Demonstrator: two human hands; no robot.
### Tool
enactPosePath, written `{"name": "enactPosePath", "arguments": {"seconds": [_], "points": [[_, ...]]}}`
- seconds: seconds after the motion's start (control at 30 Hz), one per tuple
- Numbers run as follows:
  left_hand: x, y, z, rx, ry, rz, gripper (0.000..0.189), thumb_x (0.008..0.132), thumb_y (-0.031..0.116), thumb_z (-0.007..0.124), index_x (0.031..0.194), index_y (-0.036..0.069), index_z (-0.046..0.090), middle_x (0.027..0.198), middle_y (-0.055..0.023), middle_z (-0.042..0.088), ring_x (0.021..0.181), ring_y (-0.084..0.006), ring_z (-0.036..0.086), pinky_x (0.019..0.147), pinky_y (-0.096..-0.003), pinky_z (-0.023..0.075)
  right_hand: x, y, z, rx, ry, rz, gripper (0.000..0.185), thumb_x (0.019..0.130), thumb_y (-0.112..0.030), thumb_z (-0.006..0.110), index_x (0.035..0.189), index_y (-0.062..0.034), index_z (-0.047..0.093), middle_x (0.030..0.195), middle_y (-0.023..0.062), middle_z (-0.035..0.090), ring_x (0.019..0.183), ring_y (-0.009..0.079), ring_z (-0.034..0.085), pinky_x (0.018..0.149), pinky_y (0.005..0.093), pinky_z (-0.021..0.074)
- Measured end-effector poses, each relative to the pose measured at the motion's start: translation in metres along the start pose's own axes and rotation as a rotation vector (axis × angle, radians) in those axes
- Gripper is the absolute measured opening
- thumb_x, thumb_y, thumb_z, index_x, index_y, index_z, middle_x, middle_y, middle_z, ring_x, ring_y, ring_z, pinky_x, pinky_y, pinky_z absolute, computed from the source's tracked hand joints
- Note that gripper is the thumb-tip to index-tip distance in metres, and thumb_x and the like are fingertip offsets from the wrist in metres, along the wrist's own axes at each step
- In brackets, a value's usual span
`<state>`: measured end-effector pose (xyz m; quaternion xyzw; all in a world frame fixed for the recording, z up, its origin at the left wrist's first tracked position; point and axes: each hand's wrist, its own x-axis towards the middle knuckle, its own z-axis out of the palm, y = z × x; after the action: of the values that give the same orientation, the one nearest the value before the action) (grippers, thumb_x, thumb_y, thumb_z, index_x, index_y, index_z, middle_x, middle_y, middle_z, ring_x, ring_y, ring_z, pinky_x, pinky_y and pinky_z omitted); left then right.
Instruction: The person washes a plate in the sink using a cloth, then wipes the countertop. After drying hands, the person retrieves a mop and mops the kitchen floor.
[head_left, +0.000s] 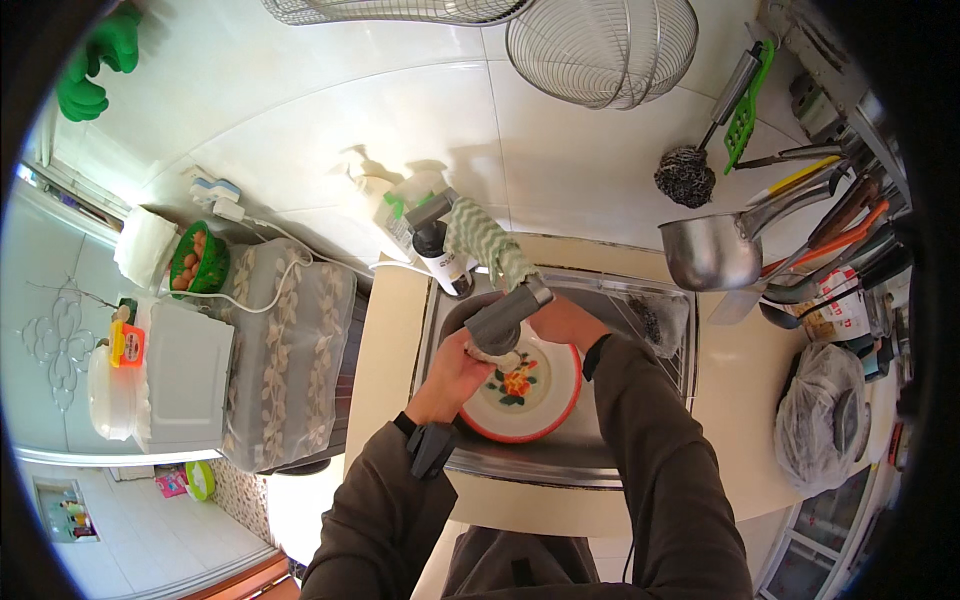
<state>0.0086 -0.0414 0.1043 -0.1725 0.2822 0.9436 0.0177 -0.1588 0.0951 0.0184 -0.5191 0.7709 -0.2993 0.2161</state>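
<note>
A white enamel basin with a red rim and a flower print sits in the stainless steel sink. My left hand holds a pale, lumpy thing over the basin's upper left; I cannot tell whether it is cloth or food. My right hand is at the basin's upper right rim, its fingers partly hidden by the grey faucet; whether it grips anything does not show. A green and white striped cloth is wrapped around the faucet's neck.
Bottles stand behind the sink at left. A wire rack with a scouring pad lies over its right side. A steel saucepan and utensils hang at right, above a plastic-covered item. Eggs fill a green basket at left.
</note>
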Motion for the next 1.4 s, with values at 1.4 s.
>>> {"name": "enactPosePath", "arguments": {"seconds": [1.4], "points": [[-0.006,-0.018,-0.052,1.581,0.218,0.065,0.049,0.068,0.02,0.077,0.11,0.004,0.056,0.077,-0.0011,0.06,0.077,-0.0192,0.059,0.069,-0.0323,0.0457,-0.059,-0.065,0.023,1.58,1.038,0.576,0.008,0.09,-0.01,0.054,0.094,-0.0042,0.054,0.087,0.0035,0.059,0.079,0.0159,0.058,0.074,0.0309,0.0483]]}}
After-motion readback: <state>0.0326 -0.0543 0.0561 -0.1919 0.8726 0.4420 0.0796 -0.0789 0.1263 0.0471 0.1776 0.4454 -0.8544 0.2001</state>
